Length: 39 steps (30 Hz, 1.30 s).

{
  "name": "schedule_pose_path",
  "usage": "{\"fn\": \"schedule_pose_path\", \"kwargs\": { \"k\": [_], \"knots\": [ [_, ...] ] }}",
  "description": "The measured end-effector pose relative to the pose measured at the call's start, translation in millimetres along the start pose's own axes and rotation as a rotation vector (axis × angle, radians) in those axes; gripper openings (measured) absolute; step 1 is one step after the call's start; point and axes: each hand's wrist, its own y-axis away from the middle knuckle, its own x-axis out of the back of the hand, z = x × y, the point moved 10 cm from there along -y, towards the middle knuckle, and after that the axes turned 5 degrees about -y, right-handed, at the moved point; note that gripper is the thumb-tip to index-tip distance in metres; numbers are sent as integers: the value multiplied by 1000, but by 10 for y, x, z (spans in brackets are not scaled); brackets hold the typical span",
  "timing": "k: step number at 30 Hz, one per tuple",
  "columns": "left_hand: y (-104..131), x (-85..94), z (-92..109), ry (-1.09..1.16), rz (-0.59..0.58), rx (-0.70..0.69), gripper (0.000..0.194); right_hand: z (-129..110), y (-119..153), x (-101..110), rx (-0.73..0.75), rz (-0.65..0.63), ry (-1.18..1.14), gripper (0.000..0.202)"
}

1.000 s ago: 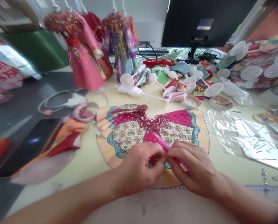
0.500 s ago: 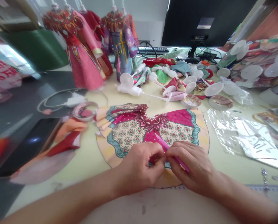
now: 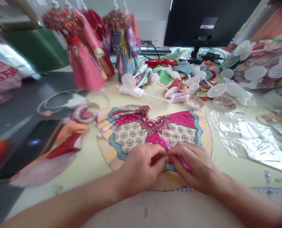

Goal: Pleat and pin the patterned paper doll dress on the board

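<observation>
Fine handwork, seemingly, above the patterned fabric [image 3: 131, 136] spread on the table [image 3: 90, 163]. Over the fabric's near half, the right hand [image 3: 195, 161] grips a pink pen-like tool [image 3: 165, 141]; whether the left hand's [image 3: 142, 167] curled fingers pinch anything cannot be told. The next move probably demands steadiness.

Cloth [image 3: 131, 134] on tbl [image 3: 86, 161], phone [image 3: 24, 148] L of it, chain [image 3: 268, 181] R, monitor [image 3: 207, 23] behind.

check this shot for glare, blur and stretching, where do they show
Head view: white glare on the plastic packet at right, a bright spot on the dark phone; head view: the red-lettered item at the left edge looks smeared and stretched; head view: the patterned fabric mid-frame is fairly crisp.
</observation>
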Motion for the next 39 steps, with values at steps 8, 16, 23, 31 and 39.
{"fn": "schedule_pose_path", "kwargs": {
  "k": [8,16,23,31,39],
  "knots": [
    [-5,26,18,-19,12,-4,12,-59,4,-5,28,-14,-12,9],
    [1,4,77,-17,1,-53,15,-98,2,-21,34,-49,-11,8],
    [7,28,130,-111,44,-132,16,-73,11,-55,3,-51,-6,8],
    [23,42,224,-207,73,-205,17,-78,25,-58,-20,-34,17,8],
    [45,57,323,-239,104,-299,17,-89,15,-41,-27,-16,29,8]
  ]
}}
